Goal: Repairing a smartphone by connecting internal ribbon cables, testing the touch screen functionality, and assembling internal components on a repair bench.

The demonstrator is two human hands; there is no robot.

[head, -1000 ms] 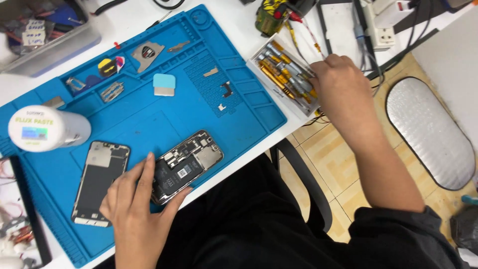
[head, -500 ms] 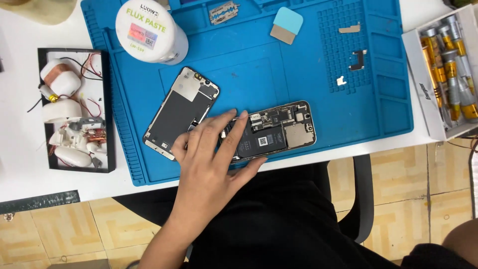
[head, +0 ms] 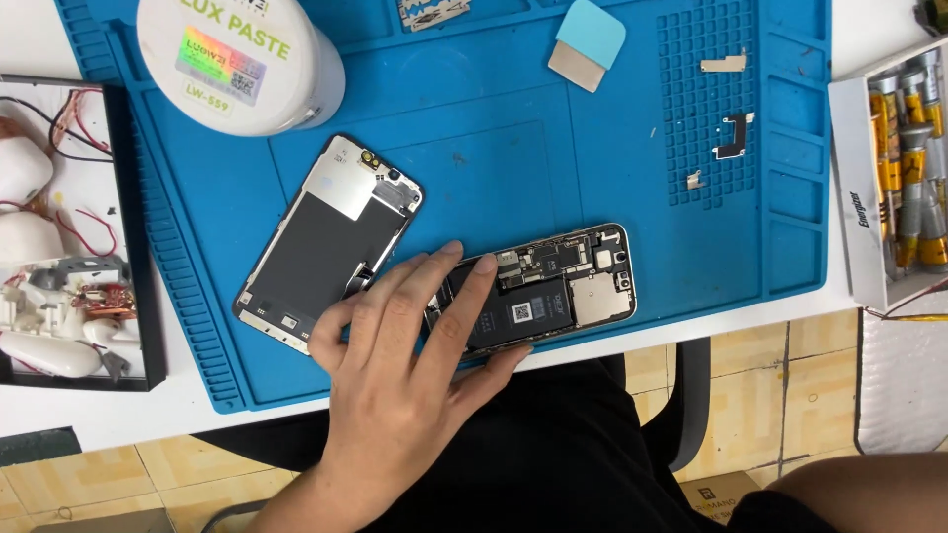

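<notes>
Blue repair mat (head: 612, 148) on white bench. Left hand (head: 415, 365), fingers spread flat, pressing opened phone body (head: 543, 291): battery and circuitry exposed, under fingertips. Detached screen (head: 326, 242) just beyond thumb.

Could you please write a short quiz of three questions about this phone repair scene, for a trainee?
1. True or false: the left hand rests on the opened phone body.
2. Which thing lies closest to the white round jar? A. the detached screen panel B. the box of screwdriver bits C. the light blue scraper
3. Fill in: the small metal brackets lie on the ___ work mat.

Key:
1. True; the fingers lie across its left end.
2. A; the panel's top corner is just under the jar.
3. Blue.

The right hand is not in view.
</notes>
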